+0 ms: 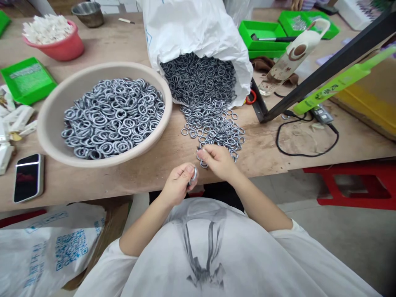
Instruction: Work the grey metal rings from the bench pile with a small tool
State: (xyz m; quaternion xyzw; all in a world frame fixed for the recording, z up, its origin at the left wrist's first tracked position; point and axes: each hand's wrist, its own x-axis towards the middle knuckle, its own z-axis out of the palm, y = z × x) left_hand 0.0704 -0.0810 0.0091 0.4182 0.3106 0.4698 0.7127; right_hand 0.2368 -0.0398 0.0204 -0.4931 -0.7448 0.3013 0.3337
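Observation:
My left hand (177,185) is closed on a grey ring (194,175), held between thumb and fingers at the table's front edge. To its right, my right hand (220,163) pinches thumb and forefinger together at the near side of a loose pile of grey rings (218,130). Something small and dark shows at those fingertips, too little to name. The pile spills from the mouth of a white sack (198,31) lying on its side, full of darker rings (198,76). Left of it, a wide beige basin (45,123) holds a heap of grey rings (114,115).
A phone (28,177) lies at the front left. Behind are a green tray (29,97), a pink bowl (63,51) of white pieces and a metal bowl (88,14). At right, a black metal bar (324,68) slants up beside a bottle (293,57) and a black cable (305,154).

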